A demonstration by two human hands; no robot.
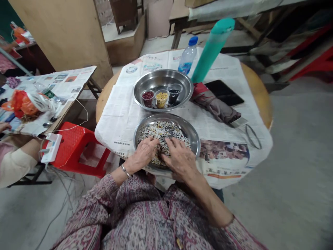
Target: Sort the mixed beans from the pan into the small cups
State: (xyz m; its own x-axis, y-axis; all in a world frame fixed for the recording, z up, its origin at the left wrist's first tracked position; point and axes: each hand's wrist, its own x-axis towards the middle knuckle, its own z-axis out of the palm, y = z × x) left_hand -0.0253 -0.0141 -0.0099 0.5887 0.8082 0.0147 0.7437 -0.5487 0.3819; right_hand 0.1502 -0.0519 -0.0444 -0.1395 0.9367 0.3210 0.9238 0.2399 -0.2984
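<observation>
A steel bowl [197, 139] close to my body holds mixed grains [162, 130], mostly white with black and yellow bits. My left hand [143, 154] reaches over its left side, fingers bent together with their tips in the grains; anything pinched there is too small to make out. On the right side, my right hand [181, 156] has thumb and fingers apart, touching the grains. Behind stands a second steel bowl [140, 81]. Inside it are three clear cups: one of red beans [148, 99], one of yellow grains [161, 99] and one of black beans [173, 94].
Newspaper [117, 121] covers the round table. A blue-capped bottle [187, 57], a green bottle [213, 48], a folded umbrella [215, 104] and a black tablet [224, 92] stand or lie behind and right. At left are a red stool [70, 146], a power strip [51, 147] and another person's arm [20, 156].
</observation>
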